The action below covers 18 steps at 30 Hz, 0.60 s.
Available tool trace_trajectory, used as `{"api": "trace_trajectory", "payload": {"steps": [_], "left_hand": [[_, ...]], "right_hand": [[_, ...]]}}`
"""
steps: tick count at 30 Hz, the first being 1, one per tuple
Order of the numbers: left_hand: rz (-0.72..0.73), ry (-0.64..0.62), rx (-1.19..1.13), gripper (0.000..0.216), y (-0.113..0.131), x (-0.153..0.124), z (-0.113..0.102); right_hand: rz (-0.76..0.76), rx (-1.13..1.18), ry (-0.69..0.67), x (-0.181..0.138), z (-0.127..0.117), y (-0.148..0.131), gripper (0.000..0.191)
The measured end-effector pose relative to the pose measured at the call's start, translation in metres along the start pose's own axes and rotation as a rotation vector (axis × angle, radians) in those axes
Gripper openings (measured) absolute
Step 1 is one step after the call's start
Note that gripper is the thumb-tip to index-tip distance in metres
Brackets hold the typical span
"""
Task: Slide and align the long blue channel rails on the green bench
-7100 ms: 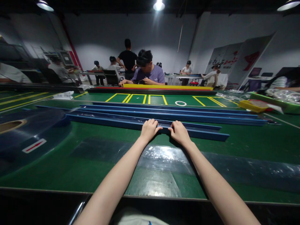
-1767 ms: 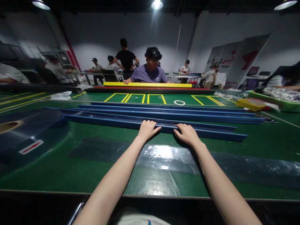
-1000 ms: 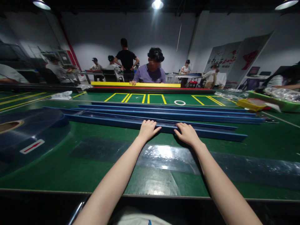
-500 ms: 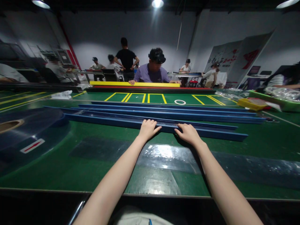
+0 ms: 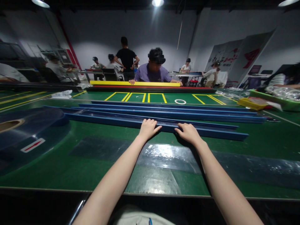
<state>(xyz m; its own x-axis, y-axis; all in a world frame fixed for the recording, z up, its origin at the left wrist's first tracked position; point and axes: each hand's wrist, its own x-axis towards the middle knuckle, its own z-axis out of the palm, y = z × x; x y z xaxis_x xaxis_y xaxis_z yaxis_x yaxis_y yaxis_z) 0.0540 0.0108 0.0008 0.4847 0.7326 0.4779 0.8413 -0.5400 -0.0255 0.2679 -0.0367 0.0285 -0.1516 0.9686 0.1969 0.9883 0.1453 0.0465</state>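
Observation:
Several long blue strips [image 5: 211,118] lie side by side across the green table [image 5: 58,156]. My left hand [image 5: 147,128] rests on the nearest blue strip [image 5: 105,121], fingers curled over its top edge. My right hand [image 5: 188,132] grips the same strip a little to the right, fingers bent over it. A sheet of clear film [image 5: 164,156] lies flat on the table under my forearms.
A big roll of dark film [image 5: 25,131] sits at the left. Across the table a person in a purple shirt [image 5: 152,73] holds a long yellow strip [image 5: 133,83]. A yellow tray [image 5: 252,104] and a green bin [image 5: 281,104] stand at the right. Other people sit further back.
The nearest blue strip has slid to the right under my hands, and my right hand has moved right with it. The person opposite has shifted the yellow strip leftwards.

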Motion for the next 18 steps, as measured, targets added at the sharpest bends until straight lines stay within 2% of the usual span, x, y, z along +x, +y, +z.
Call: {"api": "trace_trajectory", "payload": {"steps": [13, 18], "left_hand": [[0.022, 0.055, 0.035, 0.038, -0.0011, 0.0004, 0.0044], [0.029, 0.075, 0.037, 0.038, -0.0013, 0.0002, 0.0052]], "right_hand": [[0.000, 0.004, -0.010, 0.0004, 0.0009, 0.0004, 0.030], [-0.052, 0.020, 0.064, -0.0003, 0.0067, -0.0008, 0.026]]}}
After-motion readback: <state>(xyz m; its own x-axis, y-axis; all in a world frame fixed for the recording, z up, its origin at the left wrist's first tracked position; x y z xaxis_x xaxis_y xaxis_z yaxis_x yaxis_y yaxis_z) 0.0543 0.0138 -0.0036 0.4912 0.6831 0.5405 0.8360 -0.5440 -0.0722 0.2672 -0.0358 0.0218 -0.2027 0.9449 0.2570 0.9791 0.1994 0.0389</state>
